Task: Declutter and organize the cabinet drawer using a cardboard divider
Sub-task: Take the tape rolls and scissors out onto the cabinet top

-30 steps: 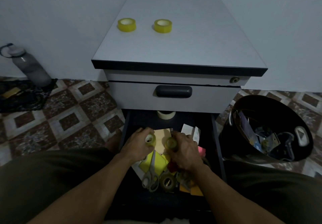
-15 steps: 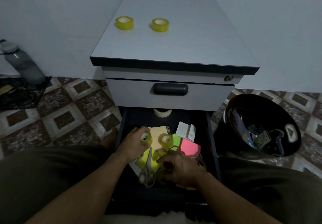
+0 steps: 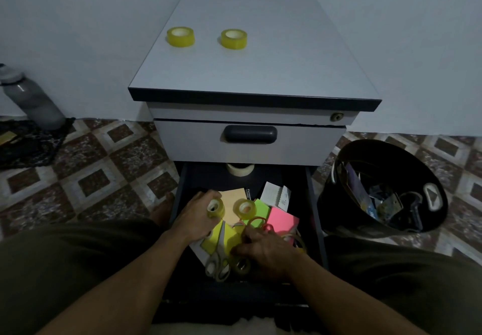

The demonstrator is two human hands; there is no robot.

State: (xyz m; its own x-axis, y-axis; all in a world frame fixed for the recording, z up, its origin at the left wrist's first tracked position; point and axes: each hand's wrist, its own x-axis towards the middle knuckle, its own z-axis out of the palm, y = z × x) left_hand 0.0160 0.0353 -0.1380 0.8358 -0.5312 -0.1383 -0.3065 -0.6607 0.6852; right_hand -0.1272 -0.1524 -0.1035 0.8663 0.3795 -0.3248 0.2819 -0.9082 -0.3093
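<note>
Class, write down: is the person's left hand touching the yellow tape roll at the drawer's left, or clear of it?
Touching. In the head view the left hand grips the tape roll, with its fingers curled round it.

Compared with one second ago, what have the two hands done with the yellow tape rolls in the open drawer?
The right hand let go of its yellow tape roll, now lying loose in the open drawer, and drew back toward the person. The left hand still grips the other yellow roll. Both yellow tape rolls on the grey cabinet top stayed put.
</note>
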